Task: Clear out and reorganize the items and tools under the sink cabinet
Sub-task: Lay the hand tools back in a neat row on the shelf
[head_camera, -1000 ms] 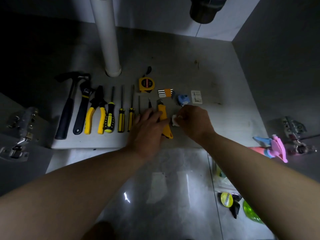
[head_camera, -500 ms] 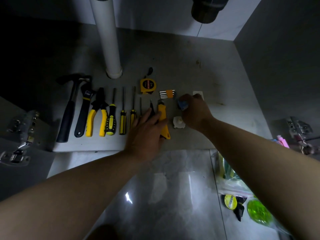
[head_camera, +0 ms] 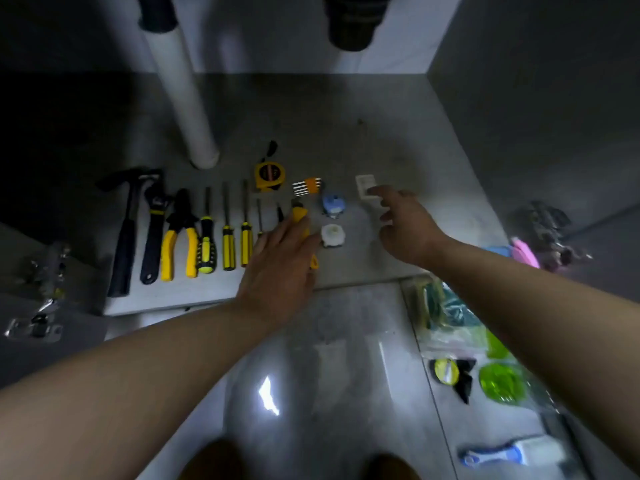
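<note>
Tools lie in a row on the cabinet floor (head_camera: 398, 150): a hammer (head_camera: 124, 233), a wrench (head_camera: 152, 233), yellow pliers (head_camera: 178, 237) and several screwdrivers (head_camera: 227, 237). My left hand (head_camera: 280, 268) rests flat with straight fingers on a yellow utility knife (head_camera: 299, 214). Beside it lie a white roll (head_camera: 332, 235) and a blue roll (head_camera: 333, 202). My right hand (head_camera: 405, 226) hovers with fingers spread, its fingertip at a small white card (head_camera: 363, 183); it holds nothing. A yellow tape measure (head_camera: 269, 174) and an orange hex-key set (head_camera: 308, 185) lie further back.
A white drain pipe (head_camera: 183, 98) stands at the back left. Door hinges (head_camera: 41, 289) flank the opening. On the tiled floor at right lie plastic bags with green items (head_camera: 498, 379), a blue-and-white tool (head_camera: 509, 453) and a pink spray head (head_camera: 524, 252).
My right hand let go of the white roll, passed the blue roll and now reaches to the white card. The left hand stays on the knife. The view tilted down.
</note>
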